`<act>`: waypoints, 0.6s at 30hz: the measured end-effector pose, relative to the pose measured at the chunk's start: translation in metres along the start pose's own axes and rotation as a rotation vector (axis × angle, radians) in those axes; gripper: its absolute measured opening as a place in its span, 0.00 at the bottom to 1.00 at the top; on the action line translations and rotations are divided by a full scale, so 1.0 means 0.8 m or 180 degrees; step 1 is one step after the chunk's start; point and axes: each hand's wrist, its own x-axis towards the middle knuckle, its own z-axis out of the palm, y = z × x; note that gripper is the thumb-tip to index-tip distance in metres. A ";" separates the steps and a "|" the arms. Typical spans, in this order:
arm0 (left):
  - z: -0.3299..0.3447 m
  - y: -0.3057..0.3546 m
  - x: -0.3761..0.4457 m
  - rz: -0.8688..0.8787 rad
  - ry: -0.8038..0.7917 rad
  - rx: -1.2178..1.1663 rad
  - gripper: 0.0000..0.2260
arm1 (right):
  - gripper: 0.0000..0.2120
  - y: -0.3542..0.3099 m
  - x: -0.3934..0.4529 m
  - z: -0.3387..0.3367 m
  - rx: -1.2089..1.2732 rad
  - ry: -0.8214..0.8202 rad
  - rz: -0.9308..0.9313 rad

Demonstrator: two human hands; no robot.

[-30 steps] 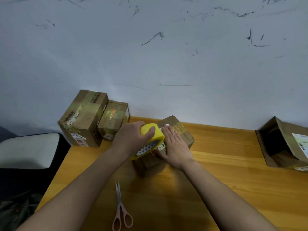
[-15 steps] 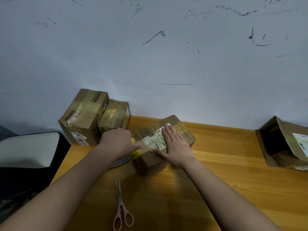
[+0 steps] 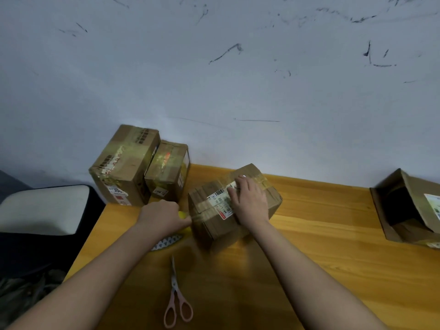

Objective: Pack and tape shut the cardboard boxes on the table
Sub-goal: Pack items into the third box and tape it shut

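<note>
Moved: left hand (image 3: 164, 216) with tape roll (image 3: 170, 240) has gone from on top of the middle box a second ago to down off its left side, now low by the bench; right hand barely shifted.
Far left: pale chair seat (image 3: 42, 209) off the bench edge, dark floor under it.
Back left: tall taped box (image 3: 123, 166) standing against the wall, smaller taped box (image 3: 167, 172) touching its right side; both shut, shiny tape over tops.
Left hand: fingers curled round the yellow tape roll, roll mostly hidden under the hand, patterned face just showing below the wrist; strip of clear tape stretched from it to the box's left face.
Scissors: pink-handled scissors (image 3: 177, 298) flat on the bench (image 3: 333, 234), near edge, blades pointing away toward the roll, untouched.
Middle box: cardboard box (image 3: 214, 225) on the bench, turned at an angle, flaps closed, white shipping label (image 3: 220, 201) on top, tape band across the top.
Right hand: right hand (image 3: 250, 201) flat on the box top, fingers straight and together, pressing down over the label's right end.
Far right: open cardboard box (image 3: 404, 208) lying on its side at the bench's right end, dark inside, flap with label, well apart from the hands.
Behind: scuffed white wall (image 3: 238, 79).
</note>
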 end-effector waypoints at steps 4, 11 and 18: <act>0.005 0.003 0.002 -0.0044 0.0025 -0.0009 0.21 | 0.24 -0.024 0.003 0.017 -0.0419 0.0296 0.0218; 0.022 0.018 0.015 -0.0111 -0.0106 -0.0256 0.22 | 0.42 -0.020 0.003 0.017 -0.0976 -0.0465 -0.0023; 0.025 0.023 0.013 -0.0091 -0.0090 -0.0484 0.20 | 0.37 -0.066 -0.032 0.045 -0.0524 -0.0454 -0.0925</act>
